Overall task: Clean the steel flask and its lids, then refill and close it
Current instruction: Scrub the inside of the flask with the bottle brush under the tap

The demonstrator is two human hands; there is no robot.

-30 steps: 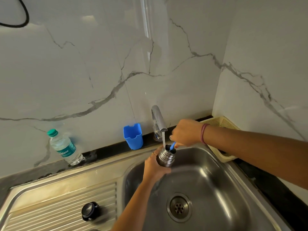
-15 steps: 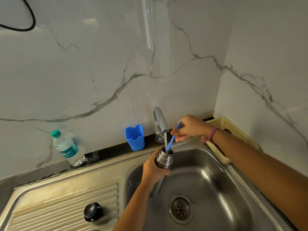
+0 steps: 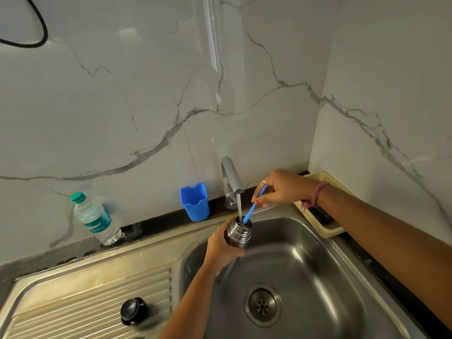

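Head view: flask [image 3: 238, 234] in left hand [image 3: 223, 245]

White marble-look wall panels with grey veins [image 3: 137, 113] meet in a corner [image 3: 315, 148] above the right hand [image 3: 281, 188], and soft light glares off the glossy back panel (one bright vertical streak high up). A black looped cable [image 3: 36, 33] hangs far up and left of the left hand [image 3: 223, 248]. A dark stone counter strip [image 3: 156, 225] runs along the wall foot behind both hands, edging the ribbed stainless-steel draining board [image 3: 80, 294] left of the left hand.
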